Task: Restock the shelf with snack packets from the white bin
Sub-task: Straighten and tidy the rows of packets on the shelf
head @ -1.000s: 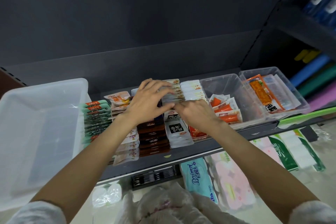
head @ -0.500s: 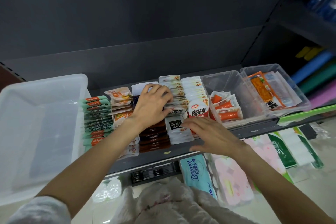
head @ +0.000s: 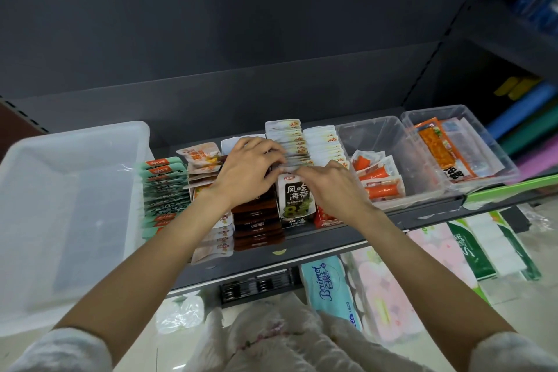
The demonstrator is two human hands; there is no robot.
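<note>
Both hands meet mid-shelf (head: 302, 251): left hand (head: 247, 172) grips the packet row (head: 290, 142) back, right hand (head: 329, 187) pinches a seaweed packet (head: 294, 199) upright, apparently to slot it in.

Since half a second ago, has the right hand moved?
Yes. The right hand has moved away from the shelf's front edge and back into the packet rows, where it meets the left hand over the seaweed packet.

White bin (head: 75, 190) at shelf (head: 317, 248) left, apparently empty. Snack packets (head: 297, 196) stand upright in rows, mid-shelf.
</note>
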